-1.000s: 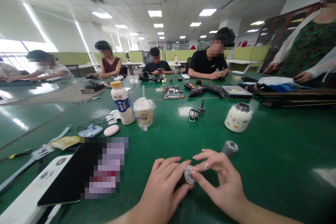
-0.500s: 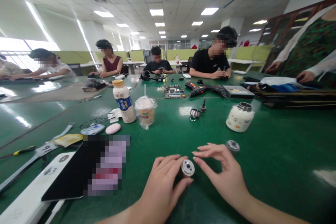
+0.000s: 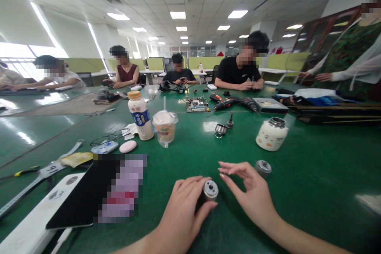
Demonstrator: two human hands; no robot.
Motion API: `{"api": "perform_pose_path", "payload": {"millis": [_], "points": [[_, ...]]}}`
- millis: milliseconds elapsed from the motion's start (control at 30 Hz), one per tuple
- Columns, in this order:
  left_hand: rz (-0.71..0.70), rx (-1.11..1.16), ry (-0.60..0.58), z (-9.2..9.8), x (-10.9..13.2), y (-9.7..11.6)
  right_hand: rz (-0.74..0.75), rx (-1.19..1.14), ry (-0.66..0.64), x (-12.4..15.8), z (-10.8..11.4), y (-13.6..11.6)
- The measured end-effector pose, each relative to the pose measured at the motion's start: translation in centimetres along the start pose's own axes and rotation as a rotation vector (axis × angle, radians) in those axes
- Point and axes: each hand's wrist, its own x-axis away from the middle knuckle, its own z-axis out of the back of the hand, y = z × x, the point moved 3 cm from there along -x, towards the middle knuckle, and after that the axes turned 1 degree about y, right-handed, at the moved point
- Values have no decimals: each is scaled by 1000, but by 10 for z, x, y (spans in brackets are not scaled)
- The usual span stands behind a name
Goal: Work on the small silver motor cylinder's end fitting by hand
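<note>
My left hand (image 3: pixel 186 206) is wrapped round a short metal cylinder (image 3: pixel 210 190), which stands upright on the green table. Its round, silvery end faces up, with a dark centre and small holes. To its right, my right hand (image 3: pixel 251 192) hovers just apart from it, thumb and forefinger tips brought together. Whatever may be between those fingertips is too small to make out. Behind my right hand stands a second metal cylinder (image 3: pixel 263 168) with a similar top, partly covered by the hand.
A cream flask (image 3: pixel 272 134), small metal parts (image 3: pixel 220 129), a lidded cup (image 3: pixel 165 131) and a milk bottle (image 3: pixel 141 117) stand beyond my hands. To the left lie a tablet (image 3: pixel 80 194) and a white case (image 3: pixel 35 222). Farther back are a circuit board (image 3: pixel 197 104), power drills (image 3: pixel 235 102) and several people.
The metal cylinder has shifted slightly left in my left hand. My right hand has drawn a little away from it, its fingertips closer together. At far right, a standing person's hands have pulled back.
</note>
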Motion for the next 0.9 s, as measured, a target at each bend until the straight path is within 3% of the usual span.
{"api": "perform_pose_path", "payload": {"millis": [100, 300, 533, 700, 900], "points": [[-31, -6, 15, 0, 0, 1, 184, -22, 86, 7, 0, -14], [-111, -16, 45, 1, -2, 4, 351, -19, 10, 19, -6, -27], [-116, -21, 45, 3, -1, 6, 365, 2, -31, 20, -7, -24], [-116, -23, 38, 3, -1, 7, 417, 4, 13, 21, -5, -28], [-121, -24, 40, 4, -2, 8, 369, -1, -65, 22, -7, -24]]}}
